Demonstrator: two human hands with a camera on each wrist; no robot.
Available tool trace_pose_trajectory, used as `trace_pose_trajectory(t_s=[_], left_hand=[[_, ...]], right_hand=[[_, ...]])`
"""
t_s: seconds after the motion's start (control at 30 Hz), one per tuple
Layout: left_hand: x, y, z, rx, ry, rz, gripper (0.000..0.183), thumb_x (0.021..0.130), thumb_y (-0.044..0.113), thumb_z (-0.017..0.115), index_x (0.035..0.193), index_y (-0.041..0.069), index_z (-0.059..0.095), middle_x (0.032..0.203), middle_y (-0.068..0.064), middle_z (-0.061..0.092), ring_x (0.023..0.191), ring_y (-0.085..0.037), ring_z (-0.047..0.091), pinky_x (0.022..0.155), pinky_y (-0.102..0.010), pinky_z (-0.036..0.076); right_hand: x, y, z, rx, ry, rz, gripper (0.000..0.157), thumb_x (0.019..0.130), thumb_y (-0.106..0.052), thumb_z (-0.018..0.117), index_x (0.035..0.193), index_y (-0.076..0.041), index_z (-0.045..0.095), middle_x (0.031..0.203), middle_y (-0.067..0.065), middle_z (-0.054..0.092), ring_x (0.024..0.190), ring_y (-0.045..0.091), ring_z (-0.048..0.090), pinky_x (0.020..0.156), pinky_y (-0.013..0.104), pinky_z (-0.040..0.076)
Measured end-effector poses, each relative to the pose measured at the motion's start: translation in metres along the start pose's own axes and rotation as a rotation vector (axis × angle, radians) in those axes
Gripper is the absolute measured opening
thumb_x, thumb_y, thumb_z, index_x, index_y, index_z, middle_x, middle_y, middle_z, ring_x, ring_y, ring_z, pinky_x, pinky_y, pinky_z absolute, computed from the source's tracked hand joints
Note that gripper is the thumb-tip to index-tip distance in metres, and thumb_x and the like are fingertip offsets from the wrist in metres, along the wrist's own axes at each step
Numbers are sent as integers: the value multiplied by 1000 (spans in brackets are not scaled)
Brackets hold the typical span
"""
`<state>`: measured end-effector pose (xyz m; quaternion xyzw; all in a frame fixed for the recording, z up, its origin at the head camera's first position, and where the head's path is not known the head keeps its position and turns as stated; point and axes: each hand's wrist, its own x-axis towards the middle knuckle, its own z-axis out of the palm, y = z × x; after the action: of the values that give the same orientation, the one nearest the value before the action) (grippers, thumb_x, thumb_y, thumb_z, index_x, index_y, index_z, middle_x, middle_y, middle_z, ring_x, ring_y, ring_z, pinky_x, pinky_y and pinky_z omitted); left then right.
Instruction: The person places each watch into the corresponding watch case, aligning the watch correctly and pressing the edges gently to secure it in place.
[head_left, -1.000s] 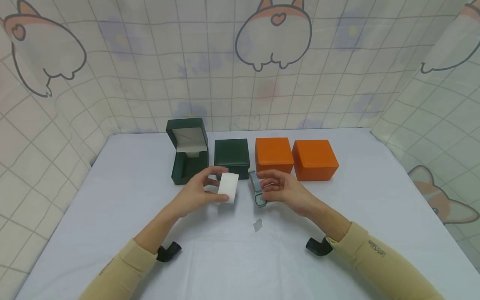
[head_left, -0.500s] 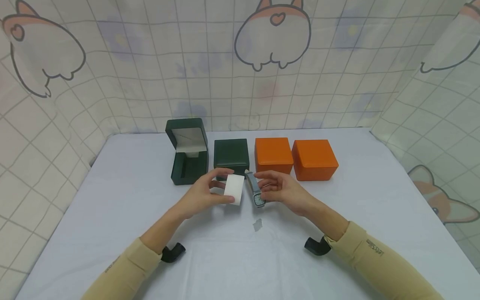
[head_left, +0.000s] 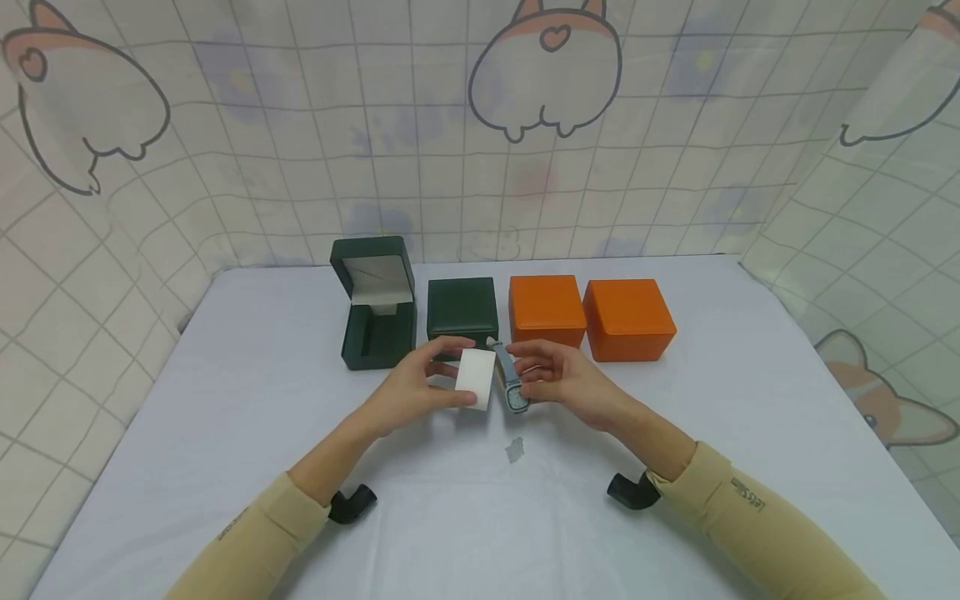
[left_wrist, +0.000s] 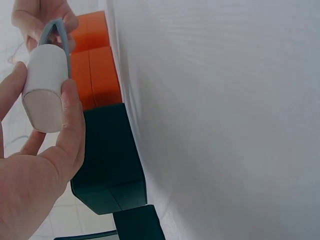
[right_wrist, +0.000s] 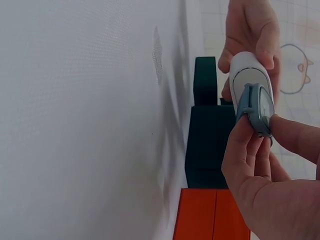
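My left hand [head_left: 420,383] pinches a white watch pillow [head_left: 475,377] between thumb and fingers; in the left wrist view the pillow [left_wrist: 47,70] shows a rounded body and flat end. My right hand [head_left: 573,382] holds a wristwatch [head_left: 512,379] with a light blue-grey strap and squarish face. In the right wrist view the watch [right_wrist: 260,107] overlaps the near end of the pillow [right_wrist: 247,65]; whether they touch, I cannot tell. Behind the hands stand an open dark green watch box [head_left: 378,333] and a closed green box [head_left: 462,308].
Two closed orange boxes [head_left: 547,304] [head_left: 628,317] stand to the right of the green ones. A small grey patch [head_left: 514,450] lies on the white tablecloth [head_left: 480,517]. Black curved pieces [head_left: 352,504] [head_left: 633,492] sit at both wrists. A patterned curtain [head_left: 450,183] hangs behind.
My left hand has carried the white pillow rightward, up close to the watch. The watch has tilted and shifted slightly left in my right hand. The boxes have stayed where they were.
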<state>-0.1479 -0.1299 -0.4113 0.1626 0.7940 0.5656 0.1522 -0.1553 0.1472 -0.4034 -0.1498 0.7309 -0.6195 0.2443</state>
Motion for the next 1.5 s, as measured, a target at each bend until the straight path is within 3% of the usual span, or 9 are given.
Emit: trace_pose_trajectory(t_s=[0.67, 1.07, 1.5], left_hand=[[3, 0, 7, 15, 16, 0, 74, 84, 24, 88, 148, 22, 52, 144, -6, 50, 119, -28, 60, 99, -48, 52], [4, 0, 4, -44, -74, 31, 78, 86, 17, 86, 153, 18, 46, 147, -7, 48, 123, -29, 58, 102, -47, 51], [7, 1, 5, -56, -22, -24, 72, 82, 19, 90, 143, 19, 52, 141, -4, 51, 118, -26, 61, 95, -41, 56]], right_hand=[[0, -4, 2, -47, -17, -44, 54, 97, 2, 67, 149, -5, 50, 126, 16, 58, 116, 31, 58, 94, 31, 55], [0, -9, 1, -89, 5, -26, 54, 98, 0, 68, 149, -8, 51, 127, 13, 58, 118, 30, 57, 96, 33, 55], [0, -8, -2, -69, -26, -42, 54, 99, -1, 66, 150, -10, 51, 128, 16, 53, 119, 32, 57, 95, 34, 56]])
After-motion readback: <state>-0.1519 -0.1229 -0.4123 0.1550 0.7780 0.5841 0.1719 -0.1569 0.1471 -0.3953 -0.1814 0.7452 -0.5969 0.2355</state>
